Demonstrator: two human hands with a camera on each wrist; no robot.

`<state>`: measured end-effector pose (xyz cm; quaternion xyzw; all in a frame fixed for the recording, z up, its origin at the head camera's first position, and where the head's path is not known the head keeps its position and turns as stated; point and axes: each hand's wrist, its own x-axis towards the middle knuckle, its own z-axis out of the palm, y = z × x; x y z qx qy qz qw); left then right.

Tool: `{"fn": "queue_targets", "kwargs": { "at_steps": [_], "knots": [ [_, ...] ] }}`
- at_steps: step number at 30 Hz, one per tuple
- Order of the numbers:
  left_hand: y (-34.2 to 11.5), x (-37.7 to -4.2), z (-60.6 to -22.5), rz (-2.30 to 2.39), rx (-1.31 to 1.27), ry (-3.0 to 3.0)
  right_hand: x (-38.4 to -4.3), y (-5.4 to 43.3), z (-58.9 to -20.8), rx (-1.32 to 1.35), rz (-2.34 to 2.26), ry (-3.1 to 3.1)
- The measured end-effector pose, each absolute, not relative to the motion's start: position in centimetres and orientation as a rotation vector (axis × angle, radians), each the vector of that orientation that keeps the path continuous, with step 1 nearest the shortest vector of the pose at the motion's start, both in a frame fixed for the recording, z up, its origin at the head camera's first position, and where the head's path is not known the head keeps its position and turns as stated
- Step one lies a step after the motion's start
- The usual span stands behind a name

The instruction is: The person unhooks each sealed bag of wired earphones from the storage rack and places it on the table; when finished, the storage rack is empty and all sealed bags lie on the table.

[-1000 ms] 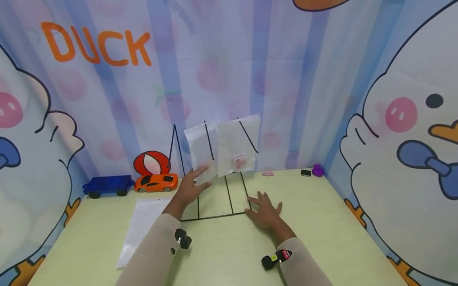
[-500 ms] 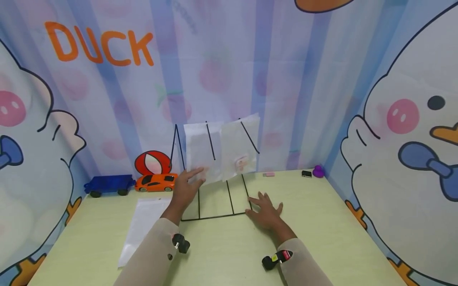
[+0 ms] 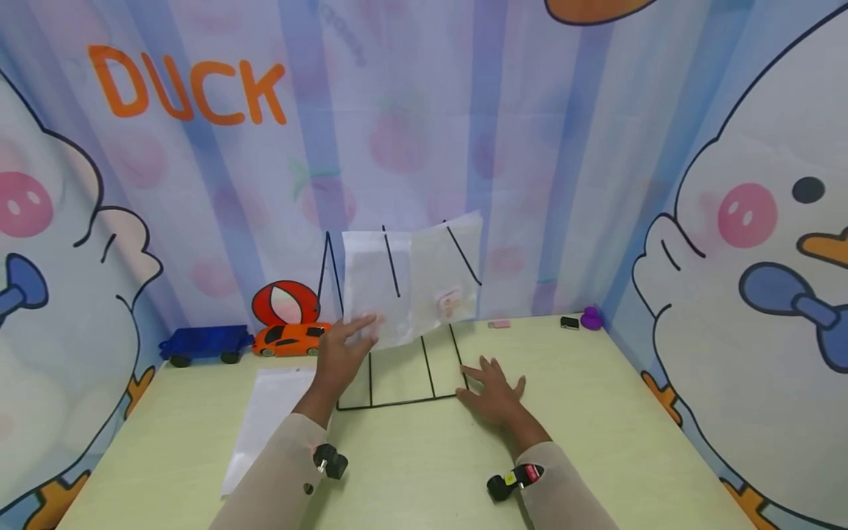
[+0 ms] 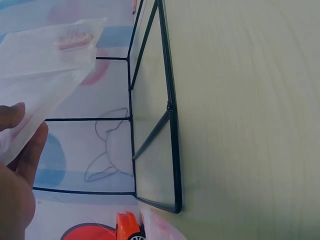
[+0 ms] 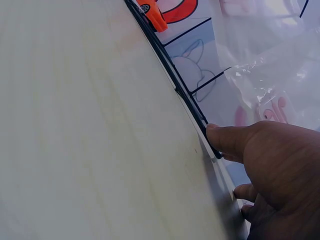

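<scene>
A black wire rack [image 3: 400,403] stands on the table against the curtain, with two translucent white plastic bags hanging on its slanted prongs. My left hand [image 3: 339,357] pinches the lower left part of the left bag [image 3: 366,276] between thumb and fingers. Pink contents show faintly near that grip. The right bag [image 3: 430,269] hangs beside it, overlapping its edge, and holds pink earphones [image 5: 275,111]. At the rack's front right corner rests my right hand [image 3: 493,394], its fingers spread and its thumb touching the base wire.
Left of the rack lies a flat white bag or sheet [image 3: 265,412]. Behind it are an orange toy car [image 3: 288,340] and a blue toy wagon [image 3: 207,344]. A pink item [image 3: 500,324], a small black item [image 3: 569,322] and a purple object [image 3: 591,318] sit at the back right.
The left hand has drawn slightly left and toward me, pulling the left bag's lower part outward so the bag faces forward. The right hand stays at the rack's corner.
</scene>
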<state>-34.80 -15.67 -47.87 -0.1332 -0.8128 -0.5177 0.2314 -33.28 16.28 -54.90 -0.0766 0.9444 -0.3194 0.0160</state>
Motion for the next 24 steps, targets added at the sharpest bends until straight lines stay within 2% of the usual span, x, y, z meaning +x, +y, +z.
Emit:
{"fn": "queue_targets", "kwargs": {
  "at_steps": [24],
  "knots": [
    [-16.0,-31.0,-47.3,-1.263,-0.409,-2.276,-33.4,16.4,-55.2,-0.246,-0.988,2.93]
  ]
}}
